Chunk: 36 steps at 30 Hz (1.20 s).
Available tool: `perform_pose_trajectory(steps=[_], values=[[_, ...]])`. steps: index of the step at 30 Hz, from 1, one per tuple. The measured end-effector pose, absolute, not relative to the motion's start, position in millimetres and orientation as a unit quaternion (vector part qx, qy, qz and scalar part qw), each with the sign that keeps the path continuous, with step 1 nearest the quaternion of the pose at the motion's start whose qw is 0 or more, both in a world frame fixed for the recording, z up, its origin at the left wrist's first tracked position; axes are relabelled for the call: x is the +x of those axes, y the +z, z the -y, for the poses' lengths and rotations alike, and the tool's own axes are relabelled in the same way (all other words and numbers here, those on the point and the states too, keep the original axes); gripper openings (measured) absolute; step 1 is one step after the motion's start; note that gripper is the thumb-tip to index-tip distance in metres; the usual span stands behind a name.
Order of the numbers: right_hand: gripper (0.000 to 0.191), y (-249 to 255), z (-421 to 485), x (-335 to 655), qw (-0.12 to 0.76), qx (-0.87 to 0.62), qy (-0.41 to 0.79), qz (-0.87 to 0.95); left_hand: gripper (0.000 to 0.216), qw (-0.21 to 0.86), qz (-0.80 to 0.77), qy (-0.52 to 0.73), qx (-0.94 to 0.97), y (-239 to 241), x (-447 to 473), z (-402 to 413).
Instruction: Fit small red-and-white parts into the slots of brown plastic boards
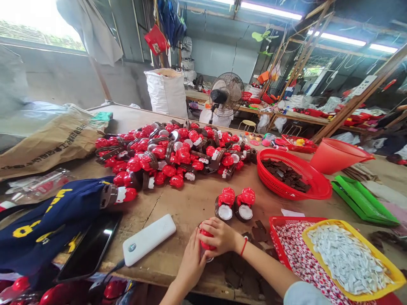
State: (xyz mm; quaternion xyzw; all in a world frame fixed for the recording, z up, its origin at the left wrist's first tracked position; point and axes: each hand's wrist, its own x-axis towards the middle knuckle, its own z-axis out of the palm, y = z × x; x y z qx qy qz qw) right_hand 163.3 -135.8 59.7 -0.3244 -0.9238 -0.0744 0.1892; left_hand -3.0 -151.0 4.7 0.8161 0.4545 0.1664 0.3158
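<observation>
Between both hands, near the table's front edge, is a red plastic toy piece (206, 240), largely covered by fingers. My left hand (192, 257) is closed around its left and lower side. From above and the right, my right hand (220, 237) wraps over it; a red string circles that wrist. Just beyond the hands, two matching red-and-brown toys (227, 198) stand side by side, each with a round white disc at the front. A large heap of similar red, brown and white toys (178, 152) covers the middle of the table. Dark brown flat pieces (259, 232) lie right of my hands.
To the right are a red basket (319, 190) of brown pieces, a red tray (276, 231) of small red-and-white parts, and a yellow tray (399, 275) of white parts overlapping it. A white power bank (149, 239), phone (90, 248) and navy cloth bag (66, 216) lie left.
</observation>
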Motion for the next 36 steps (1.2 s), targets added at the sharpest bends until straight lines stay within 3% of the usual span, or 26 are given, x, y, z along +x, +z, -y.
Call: perform_pose_trajectory(steps=[5,16,21,29,36], values=[[0.041,73,114,178,0.212,-0.412,-0.096,0.881,0.063,0.258,-0.493,0.155,0.816,-2,3,150],[0.029,97,68,167,0.140,-0.567,-0.086,0.807,0.052,0.240,-0.480,0.081,0.840,32,31,50],[0.026,116,78,173,0.240,-0.574,-0.052,0.781,0.036,0.191,-0.461,0.087,0.863,65,18,-22],[0.026,135,101,174,0.294,-0.552,0.008,0.780,0.052,-0.013,-0.508,0.149,0.848,93,14,-115],[0.027,139,121,178,0.349,-0.558,0.059,0.750,0.054,-0.125,-0.490,0.129,0.853,84,11,-124]])
